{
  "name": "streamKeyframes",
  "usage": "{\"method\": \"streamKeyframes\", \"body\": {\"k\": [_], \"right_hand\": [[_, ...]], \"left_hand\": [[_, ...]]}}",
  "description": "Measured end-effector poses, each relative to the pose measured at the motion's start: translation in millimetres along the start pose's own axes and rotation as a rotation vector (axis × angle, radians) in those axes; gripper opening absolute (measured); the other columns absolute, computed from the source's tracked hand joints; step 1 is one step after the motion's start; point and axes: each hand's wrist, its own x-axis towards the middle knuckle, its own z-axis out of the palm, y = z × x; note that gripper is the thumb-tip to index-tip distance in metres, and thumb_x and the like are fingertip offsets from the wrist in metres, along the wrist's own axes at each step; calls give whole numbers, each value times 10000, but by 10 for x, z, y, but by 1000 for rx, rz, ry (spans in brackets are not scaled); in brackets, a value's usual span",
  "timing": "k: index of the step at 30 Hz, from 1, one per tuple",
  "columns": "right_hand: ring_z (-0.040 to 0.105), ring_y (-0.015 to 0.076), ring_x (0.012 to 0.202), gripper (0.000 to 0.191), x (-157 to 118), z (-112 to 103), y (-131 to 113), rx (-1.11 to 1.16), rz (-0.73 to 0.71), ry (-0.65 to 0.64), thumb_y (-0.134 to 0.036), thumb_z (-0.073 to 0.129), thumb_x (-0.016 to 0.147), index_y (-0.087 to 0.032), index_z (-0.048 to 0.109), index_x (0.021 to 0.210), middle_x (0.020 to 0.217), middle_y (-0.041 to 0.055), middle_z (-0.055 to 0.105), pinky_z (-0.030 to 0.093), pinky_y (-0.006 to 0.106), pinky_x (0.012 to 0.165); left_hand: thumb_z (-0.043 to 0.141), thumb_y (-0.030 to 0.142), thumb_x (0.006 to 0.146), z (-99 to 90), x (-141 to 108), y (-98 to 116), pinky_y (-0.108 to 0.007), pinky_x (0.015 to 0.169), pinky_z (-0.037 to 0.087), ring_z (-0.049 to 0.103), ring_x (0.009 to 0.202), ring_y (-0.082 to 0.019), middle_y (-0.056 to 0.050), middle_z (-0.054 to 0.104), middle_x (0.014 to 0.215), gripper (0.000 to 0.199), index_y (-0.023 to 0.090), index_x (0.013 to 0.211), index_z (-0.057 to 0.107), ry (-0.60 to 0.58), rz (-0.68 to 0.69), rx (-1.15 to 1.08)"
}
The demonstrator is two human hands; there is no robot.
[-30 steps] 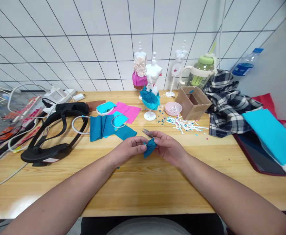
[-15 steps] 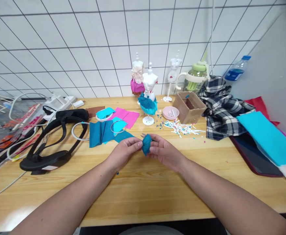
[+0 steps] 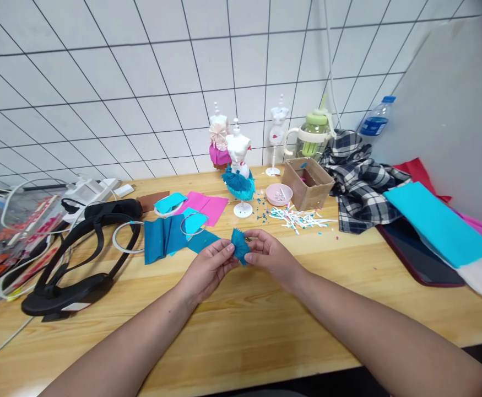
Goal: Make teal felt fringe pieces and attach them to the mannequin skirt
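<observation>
Over the front of the table, both hands hold one small piece of pleated teal crepe paper [image 3: 239, 247], its upper edge fringed. My left hand [image 3: 210, 267] pinches its left side between thumb and fingers. On the other side, my right hand [image 3: 271, 256] grips the right edge; a small dark metal tip shows by its fingers, too little to name. Straight ahead stands a white mini dress form [image 3: 238, 148] wearing a teal and turquoise paper skirt [image 3: 239, 183]. Left of the hands lie folded teal paper [image 3: 164, 237] and a thin ring [image 3: 194, 236] over turquoise paper.
Behind are two more dress forms [image 3: 218, 132] [image 3: 278, 129], a pink dish [image 3: 279, 194], scattered paper strips [image 3: 301, 219], a cardboard box [image 3: 309, 184] and a green-lidded jug [image 3: 315, 135]. A black headset [image 3: 71, 292] lies left; checked cloth [image 3: 364, 187] and a tablet [image 3: 422, 256] lie right.
The view has tilted and shifted. The teal paper has turned in my fingers, so its pleated face and fringed edge show more. The metal tips beside it are now mostly hidden.
</observation>
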Motion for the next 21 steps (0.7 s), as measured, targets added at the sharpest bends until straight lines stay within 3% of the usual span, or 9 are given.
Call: {"method": "streamKeyframes", "body": {"k": [6, 12, 15, 21], "right_hand": [[600, 137, 772, 517, -10, -19, 18, 72, 25, -59, -274, 799, 653, -238, 553, 1107, 890, -4, 639, 466, 263, 680], [606, 117, 776, 527, -7, 16, 45, -92, -39, -33, -198, 781, 664, -235, 510, 1114, 876, -18, 661, 459, 269, 756], [604, 110, 721, 529, -2, 7, 68, -171, -106, -54, -173, 763, 668, -238, 504, 1125, 824, -35, 650, 460, 265, 717], [657, 157, 795, 711, -60, 2, 15, -289, -143, -115, -129, 697, 702, -256, 408, 1339, 789, -22, 695, 483, 310, 761]], "left_hand": [[709, 286, 800, -4, 7, -8, -271, 814, 497, 659, 843, -156, -66, 723, 914, 189, 140, 917, 681, -32, 16, -27], [708, 258, 800, -49, 23, -43, -269, 838, 478, 644, 901, -164, -67, 713, 951, 180, 145, 938, 679, 11, 63, -10], [707, 245, 794, -29, 17, -34, -279, 819, 479, 641, 880, -173, -75, 707, 931, 177, 135, 931, 682, -7, 33, -46], [699, 263, 786, -8, -2, 14, -273, 746, 476, 619, 788, -166, -65, 678, 827, 162, 119, 858, 681, -87, -39, -91]]}}
